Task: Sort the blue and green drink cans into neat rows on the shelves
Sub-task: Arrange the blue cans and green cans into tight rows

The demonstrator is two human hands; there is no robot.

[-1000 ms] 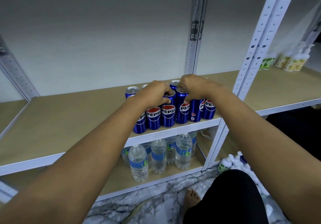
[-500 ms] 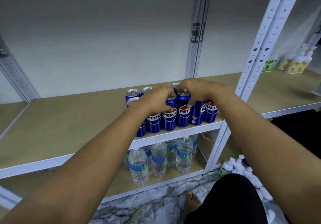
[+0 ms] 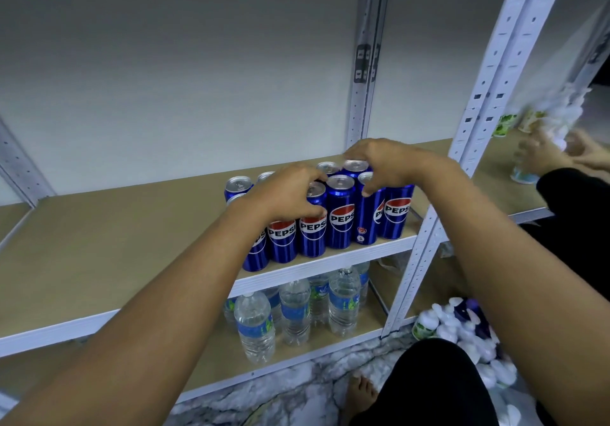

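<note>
Kneeling at white metal rack, wooden shelf bare toward nine o'clock, grey wall behind. Blue cans standing clustered at shelf's right front, water bottles at six o'clock below them. My left hand curling fingers round can tops. My right hand at one o'clock, gripping back cans from above. Another person's hands blurring at three o'clock.

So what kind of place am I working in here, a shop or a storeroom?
Probably a stockroom or small shop: white slotted-steel shelving, blue Pepsi cans grouped on a board shelf, clear water bottles below.
</note>
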